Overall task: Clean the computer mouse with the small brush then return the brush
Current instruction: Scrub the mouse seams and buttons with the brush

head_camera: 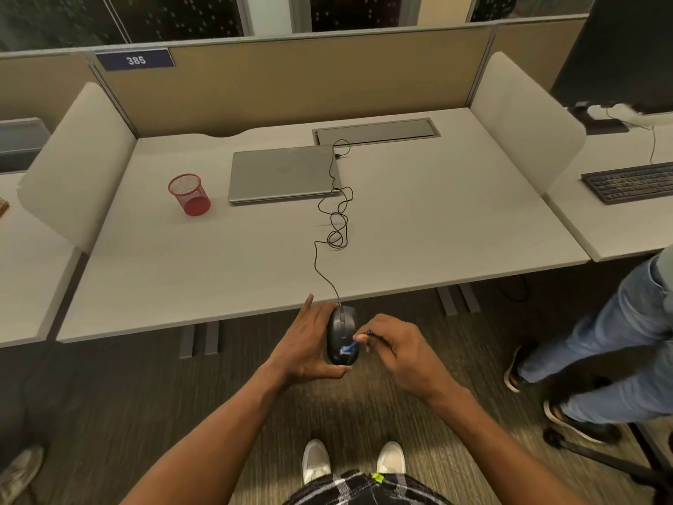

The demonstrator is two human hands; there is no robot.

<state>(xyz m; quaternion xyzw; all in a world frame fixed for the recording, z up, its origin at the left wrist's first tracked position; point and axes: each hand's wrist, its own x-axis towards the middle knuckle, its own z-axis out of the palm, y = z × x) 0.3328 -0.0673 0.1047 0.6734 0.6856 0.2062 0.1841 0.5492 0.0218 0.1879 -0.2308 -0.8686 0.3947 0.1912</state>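
A dark wired computer mouse (341, 329) is held in the air just in front of the desk's near edge, gripped from its left side by my left hand (304, 346). My right hand (395, 349) pinches a small blue brush (350, 348), whose bristle end touches the mouse's rear top. The mouse's black cable (337, 220) runs in loose coils over the desk toward a closed grey laptop (282, 174). A red mesh cup (189, 195) stands left of the laptop.
The grey desk (455, 227) has side dividers and a cable hatch (377, 131) at the back. Another person's legs in jeans (604, 344) stand at the right, near a chair base. A keyboard (630, 182) lies on the neighbouring desk.
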